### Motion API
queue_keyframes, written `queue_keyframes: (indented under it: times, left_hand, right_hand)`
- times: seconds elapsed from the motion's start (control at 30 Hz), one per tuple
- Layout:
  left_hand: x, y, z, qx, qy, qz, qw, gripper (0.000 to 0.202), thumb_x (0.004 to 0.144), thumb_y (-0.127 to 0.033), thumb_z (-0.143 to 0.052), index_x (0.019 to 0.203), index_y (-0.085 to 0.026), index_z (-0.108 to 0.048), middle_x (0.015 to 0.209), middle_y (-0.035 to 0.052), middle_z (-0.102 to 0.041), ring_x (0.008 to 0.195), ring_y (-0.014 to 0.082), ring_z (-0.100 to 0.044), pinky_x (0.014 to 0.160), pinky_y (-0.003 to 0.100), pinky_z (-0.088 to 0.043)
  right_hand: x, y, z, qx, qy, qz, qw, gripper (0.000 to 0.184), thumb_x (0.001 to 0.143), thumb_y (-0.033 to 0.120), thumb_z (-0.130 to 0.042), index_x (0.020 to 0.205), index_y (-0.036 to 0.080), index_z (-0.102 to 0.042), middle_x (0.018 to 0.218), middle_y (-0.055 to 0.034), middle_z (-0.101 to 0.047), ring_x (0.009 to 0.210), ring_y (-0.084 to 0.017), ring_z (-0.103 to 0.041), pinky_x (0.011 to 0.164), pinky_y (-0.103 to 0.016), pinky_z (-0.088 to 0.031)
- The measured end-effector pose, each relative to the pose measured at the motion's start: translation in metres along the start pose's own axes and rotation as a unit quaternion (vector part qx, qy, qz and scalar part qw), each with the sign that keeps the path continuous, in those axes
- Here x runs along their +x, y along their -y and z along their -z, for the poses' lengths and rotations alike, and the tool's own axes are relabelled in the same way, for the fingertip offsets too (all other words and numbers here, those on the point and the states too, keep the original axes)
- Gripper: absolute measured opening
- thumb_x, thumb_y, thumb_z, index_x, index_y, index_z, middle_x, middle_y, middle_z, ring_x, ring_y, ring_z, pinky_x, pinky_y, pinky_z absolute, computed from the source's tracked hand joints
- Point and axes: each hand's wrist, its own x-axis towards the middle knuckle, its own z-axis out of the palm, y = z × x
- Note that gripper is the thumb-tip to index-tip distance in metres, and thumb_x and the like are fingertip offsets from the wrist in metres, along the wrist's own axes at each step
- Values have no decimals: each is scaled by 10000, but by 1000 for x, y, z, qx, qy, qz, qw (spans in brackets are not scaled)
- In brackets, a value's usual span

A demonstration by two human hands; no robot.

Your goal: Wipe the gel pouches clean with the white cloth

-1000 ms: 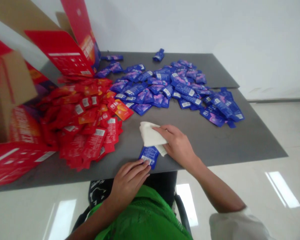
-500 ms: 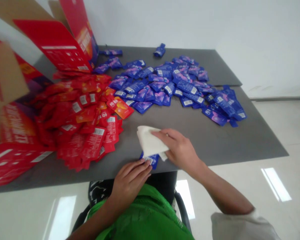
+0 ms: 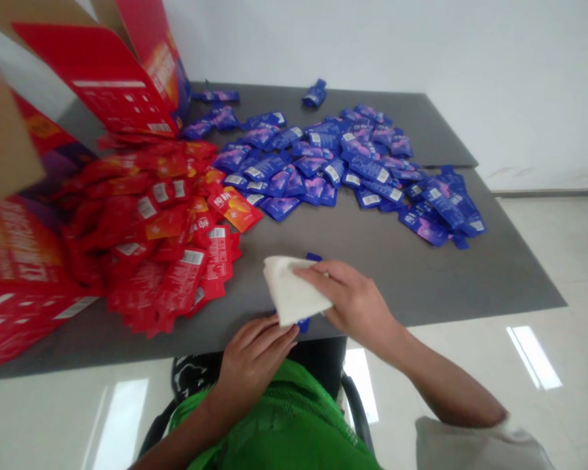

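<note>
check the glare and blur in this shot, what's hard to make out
Head view: strips of glare lie on the glossy floor; the cardboard flap at the left edge is blurred; the small print on the red sachets and blue sachets is too soft to read; the shadow under the right hand is faint.

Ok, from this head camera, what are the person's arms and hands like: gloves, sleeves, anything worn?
Both are bare: the left hand and the right hand wear no gloves, and no ring or watch shows. A green mesh-knit top covers the torso, and a loose white sleeve sits near the right elbow. Both forearms are uncovered.
</note>
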Motion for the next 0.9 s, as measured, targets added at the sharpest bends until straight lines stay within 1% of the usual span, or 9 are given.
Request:
queue_keyframes:
  times: [0.13,0.23,0.33,0.47,0.57,0.67,0.73,0.83,0.9]
  left_hand:
    - [-1,0,2,3,-16,4,1000,128,984,-211,-658,950,-232,-779,871,18,-791,851,210,-724,876,384,-577]
    - [3,0,3,1,19,-4,1000,200,993,-195,-659,1172,-214,-746,1098,31,-801,1029,214,-730,945,375,-562]
    - [6,-1,4,-1,16,-10,1000,239,1005,-191,-646,1234,-186,-715,1208,42,-777,1144,210,-708,991,361,-550]
    - [2,-1,4,-6,1,1,1000,137,998,-204,-643,1061,-212,-764,1034,27,-805,995,208,-735,921,370,-576]
    - [-1,0,4,-8,-10,16,1000,199,979,-222,-647,808,-235,-747,804,15,-769,805,206,-715,825,382,-585]
    - [1,0,4,5,15,2,1000,116,978,-215,-667,1021,-238,-771,970,16,-803,909,207,-731,890,386,-569]
    - [4,0,4,6,24,-3,1000,212,1000,-213,-652,1196,-214,-733,1137,28,-795,1054,204,-727,959,371,-547]
    - [8,-1,3,1,17,-5,1000,228,1021,-209,-626,1230,-191,-715,1208,32,-779,1141,198,-710,982,351,-531]
    - [7,-1,3,1,17,-5,1000,225,1022,-209,-621,1223,-188,-719,1197,34,-782,1120,201,-716,974,356,-534]
  right_hand:
    - [-13,13,-20,62,83,51,993,451,939,89,-595,1366,230,-634,1252,-78,-713,1092,-205,-688,921,-313,-583]
    - [6,-14,-17,13,79,-22,997,543,886,42,-620,1393,236,-630,1300,-89,-689,1122,-222,-684,914,-318,-583]
    - [20,-31,-1,-57,35,-76,995,592,849,-3,-597,1399,214,-634,1286,-111,-685,1128,-252,-673,901,-337,-584]
    - [0,-1,1,9,3,24,1000,576,881,39,-581,1431,209,-595,1292,-108,-678,1140,-237,-662,899,-326,-582]
    - [-17,19,-15,58,70,73,993,458,940,78,-564,1378,199,-622,1251,-85,-709,1095,-213,-679,910,-317,-582]
    - [-4,2,-22,53,98,22,994,476,925,70,-583,1376,215,-631,1303,-77,-692,1116,-211,-682,914,-305,-579]
    - [14,-21,-15,3,89,-38,995,552,891,42,-596,1409,231,-617,1328,-85,-674,1120,-227,-683,900,-313,-581]
    - [30,-39,3,-64,48,-86,993,582,865,12,-583,1411,209,-623,1300,-107,-678,1120,-256,-678,888,-333,-584]
    - [24,-30,10,-53,11,-58,997,584,875,19,-569,1426,207,-608,1300,-111,-675,1142,-254,-665,903,-337,-580]
